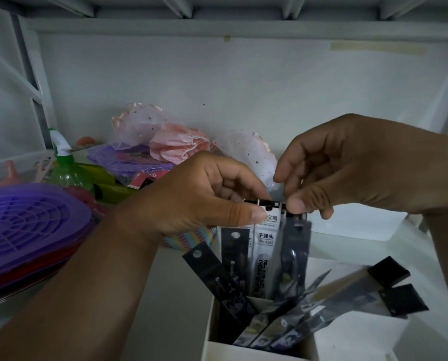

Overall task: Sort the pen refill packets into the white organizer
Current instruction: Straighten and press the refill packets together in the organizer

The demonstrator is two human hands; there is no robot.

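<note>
Mid-sort: left hand (207,201) and right hand (329,173) both pinch upright packets (265,246) by their tops above the organizer (212,342) at 6 o'clock; next, lower them into a compartment.

Purple basket lid (27,225), green spray bottle (66,170) (behind it).

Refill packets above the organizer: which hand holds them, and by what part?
Both hands: the left hand and right hand pinch the upright refill packets by their top header edges; their lower ends stand in the white organizer.
</note>
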